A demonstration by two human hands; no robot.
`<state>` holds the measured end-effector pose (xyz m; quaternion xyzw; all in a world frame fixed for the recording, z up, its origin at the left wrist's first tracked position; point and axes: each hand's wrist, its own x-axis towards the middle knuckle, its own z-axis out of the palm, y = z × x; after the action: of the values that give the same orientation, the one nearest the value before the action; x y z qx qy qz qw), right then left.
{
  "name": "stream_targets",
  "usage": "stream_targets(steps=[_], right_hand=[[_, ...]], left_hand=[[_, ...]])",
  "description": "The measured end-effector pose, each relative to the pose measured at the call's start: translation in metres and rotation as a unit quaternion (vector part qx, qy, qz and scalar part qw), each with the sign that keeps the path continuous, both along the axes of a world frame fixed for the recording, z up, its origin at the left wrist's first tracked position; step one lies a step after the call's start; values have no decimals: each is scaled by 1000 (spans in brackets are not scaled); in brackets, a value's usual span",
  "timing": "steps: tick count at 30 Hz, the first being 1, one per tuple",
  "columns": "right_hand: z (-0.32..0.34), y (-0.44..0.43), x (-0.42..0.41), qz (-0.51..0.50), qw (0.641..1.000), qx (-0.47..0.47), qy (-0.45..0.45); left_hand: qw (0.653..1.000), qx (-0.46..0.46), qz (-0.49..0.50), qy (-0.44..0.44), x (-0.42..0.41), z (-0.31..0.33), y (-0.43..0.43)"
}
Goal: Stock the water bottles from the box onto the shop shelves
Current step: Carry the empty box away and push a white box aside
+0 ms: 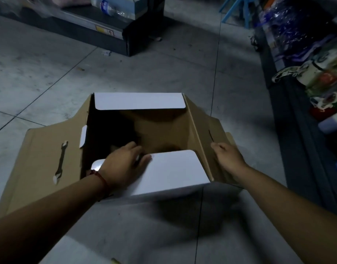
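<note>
The box (160, 130) stands open on the floor (49, 73). Its lit half looks empty and its dark left half hides any remainder. One water bottle (110, 7) lies on the low shelf (83, 23) beyond the box, so stocking seems nearly finished. The left hand (123, 164) reaches over the box's near flap (173, 172), fingertips down inside; whether they clasp anything I cannot tell. The right hand (228, 159) curls round the box's right flap (215, 124)

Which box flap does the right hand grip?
The brown right-side flap, raised; the right hand grips its edge. No other flap is under that hand.
</note>
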<state>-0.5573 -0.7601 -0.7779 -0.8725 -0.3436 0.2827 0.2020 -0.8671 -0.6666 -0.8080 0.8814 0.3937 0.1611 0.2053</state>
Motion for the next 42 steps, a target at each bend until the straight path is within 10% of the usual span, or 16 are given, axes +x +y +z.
stream_targets(steps=[4, 8, 17, 23, 29, 35, 38, 42], right_hand=[[-17, -9, 18, -175, 977, -29, 117], [-18, 3, 14, -348, 832, 84, 423], [11, 47, 31, -486, 760, 341, 262], [80, 67, -20, -282, 798, 520, 116], [71, 50, -93, 102, 890, 440, -66], [33, 42, -116, 381, 820, 330, -273], [30, 38, -122, 416, 800, 296, -316], [30, 30, -123, 452, 756, 273, -387]], left_hand=[[999, 26, 39, -2, 3, 6, 22], [999, 17, 39, -16, 4, 3, 24], [996, 10, 76, -38, 3, -2, 29], [994, 23, 78, -67, 14, 2, 34], [996, 43, 41, -62, 17, 15, 36], [999, 23, -1, -31, -46, 6, 43], [978, 201, 48, 27, -90, 16, 35], [967, 116, 226, 30, -138, 12, 32]])
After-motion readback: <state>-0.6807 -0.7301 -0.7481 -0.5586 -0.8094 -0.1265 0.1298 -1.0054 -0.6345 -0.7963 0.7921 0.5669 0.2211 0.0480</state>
